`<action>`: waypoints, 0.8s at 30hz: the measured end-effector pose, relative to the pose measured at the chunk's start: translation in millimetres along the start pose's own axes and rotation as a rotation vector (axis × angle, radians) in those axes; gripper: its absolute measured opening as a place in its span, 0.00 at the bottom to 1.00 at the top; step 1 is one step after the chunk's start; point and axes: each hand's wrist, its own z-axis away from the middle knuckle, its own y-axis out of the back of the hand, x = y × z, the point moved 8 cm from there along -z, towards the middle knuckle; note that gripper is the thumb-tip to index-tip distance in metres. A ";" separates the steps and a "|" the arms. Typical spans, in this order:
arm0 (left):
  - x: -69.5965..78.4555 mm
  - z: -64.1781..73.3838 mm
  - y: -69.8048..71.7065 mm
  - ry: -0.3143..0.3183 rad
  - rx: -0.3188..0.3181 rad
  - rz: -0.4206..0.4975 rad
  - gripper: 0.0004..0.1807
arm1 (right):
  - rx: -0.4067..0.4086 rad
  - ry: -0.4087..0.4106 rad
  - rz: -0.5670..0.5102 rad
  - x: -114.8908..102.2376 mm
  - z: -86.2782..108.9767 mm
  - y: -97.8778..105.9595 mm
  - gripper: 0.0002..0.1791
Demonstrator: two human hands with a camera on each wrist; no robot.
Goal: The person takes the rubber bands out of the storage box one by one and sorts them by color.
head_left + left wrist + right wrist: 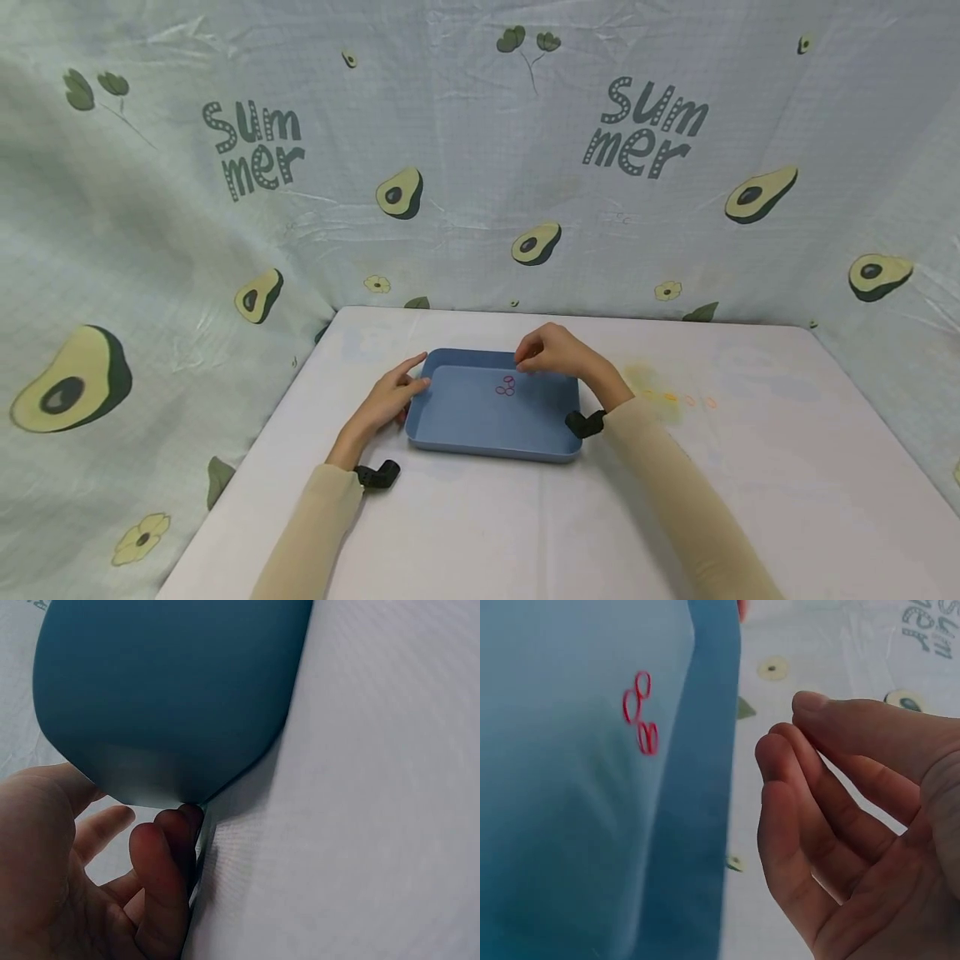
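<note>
A shallow blue tray point(495, 425) sits on the table. My left hand point(387, 398) holds its left side, with the thumb over the rim and other fingers curled against the outer wall, as the left wrist view shows. Several thin red rings point(501, 390), looking like small rubber bands, lie in a cluster on the tray floor. Above the tray's far right part hovers my right hand point(553, 350). In the right wrist view its fingers point(780, 817) are loosely bent, the thumb tip is close to the index finger, and nothing shows between them.
To the right of the tray, a row of thin yellow and orange rings point(671, 397) lies on the white tablecloth point(480, 517). Behind the table hangs a printed cloth point(465, 167) with avocados and lettering. A black wrist camera point(585, 424) overlaps the tray's right edge.
</note>
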 end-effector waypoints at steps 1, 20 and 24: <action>0.3 0.3 0.1 -0.003 0.000 0.001 0.35 | -0.005 -0.010 -0.019 2.1 -2.5 -2.5 0.07; -3.3 -2.3 0.3 -0.004 -0.006 0.009 0.36 | -0.048 -0.152 0.020 29.4 -13.3 -36.5 0.02; -3.2 -1.0 0.4 -0.002 -0.001 0.007 0.36 | -0.037 -0.158 0.021 31.7 -12.2 -38.8 0.02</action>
